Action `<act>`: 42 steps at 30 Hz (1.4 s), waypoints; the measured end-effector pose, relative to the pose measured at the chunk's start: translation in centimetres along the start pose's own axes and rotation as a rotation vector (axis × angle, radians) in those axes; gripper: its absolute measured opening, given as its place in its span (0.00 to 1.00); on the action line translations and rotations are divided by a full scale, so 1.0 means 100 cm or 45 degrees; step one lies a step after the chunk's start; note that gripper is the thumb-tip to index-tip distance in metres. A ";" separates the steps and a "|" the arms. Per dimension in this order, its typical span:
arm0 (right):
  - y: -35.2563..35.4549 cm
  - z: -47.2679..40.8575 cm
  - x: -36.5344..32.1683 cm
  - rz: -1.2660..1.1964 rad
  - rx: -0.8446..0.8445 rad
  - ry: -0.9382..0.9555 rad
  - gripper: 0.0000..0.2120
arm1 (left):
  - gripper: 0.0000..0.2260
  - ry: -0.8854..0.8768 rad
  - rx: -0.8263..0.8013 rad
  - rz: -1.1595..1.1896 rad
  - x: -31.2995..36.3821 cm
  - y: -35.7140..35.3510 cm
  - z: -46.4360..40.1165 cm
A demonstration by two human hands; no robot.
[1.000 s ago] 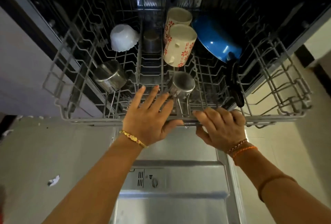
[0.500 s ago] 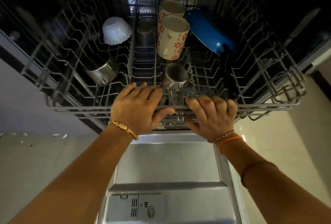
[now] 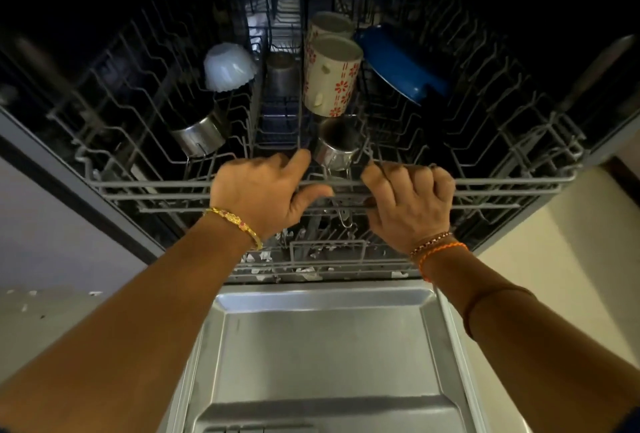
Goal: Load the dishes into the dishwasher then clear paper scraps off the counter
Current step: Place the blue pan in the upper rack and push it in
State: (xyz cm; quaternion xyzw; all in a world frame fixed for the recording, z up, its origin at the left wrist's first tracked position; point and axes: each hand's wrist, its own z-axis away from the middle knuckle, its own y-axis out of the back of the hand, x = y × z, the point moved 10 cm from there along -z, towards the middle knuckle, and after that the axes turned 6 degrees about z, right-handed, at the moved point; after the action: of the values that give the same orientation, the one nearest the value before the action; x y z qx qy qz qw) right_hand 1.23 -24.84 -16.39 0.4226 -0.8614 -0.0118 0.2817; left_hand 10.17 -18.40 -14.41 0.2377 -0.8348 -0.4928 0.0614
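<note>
Setting: dishwasher door (image 3: 322, 349) lying open, pale floor (image 3: 540, 259) showing at right.
Upper rack (image 3: 502, 186): one, sitting mostly inside the dark tub.
Hands: two, both curling over the rack's front rail; left hand (image 3: 263, 193) gripping with thumb under, right hand (image 3: 410, 200) with knuckles bent over it.
Blue pan (image 3: 398, 62): one, leaning at right.
Patterned mugs (image 3: 330, 76): two, lying one behind the other.
Steel cups (image 3: 199, 134): three showing.
White bowl (image 3: 228, 67): one, tipped.
</note>
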 end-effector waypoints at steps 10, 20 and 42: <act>-0.045 -0.014 0.015 -0.009 -0.106 -0.021 0.18 | 0.29 0.096 0.051 -0.022 -0.013 -0.011 -0.030; -0.040 -0.013 0.019 -0.225 -0.327 -0.023 0.29 | 0.22 0.078 0.273 -0.264 -0.006 -0.001 -0.022; -0.111 0.171 -0.129 -0.567 -1.813 0.019 0.51 | 0.41 0.520 -0.948 0.256 0.025 -0.224 0.111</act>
State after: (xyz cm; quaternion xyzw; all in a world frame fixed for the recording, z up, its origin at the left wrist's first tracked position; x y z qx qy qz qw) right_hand 7.02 -26.19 -39.74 0.3025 -0.5373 -0.6210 0.4839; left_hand 11.80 -19.73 -39.44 0.2095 -0.5898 -0.6948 0.3543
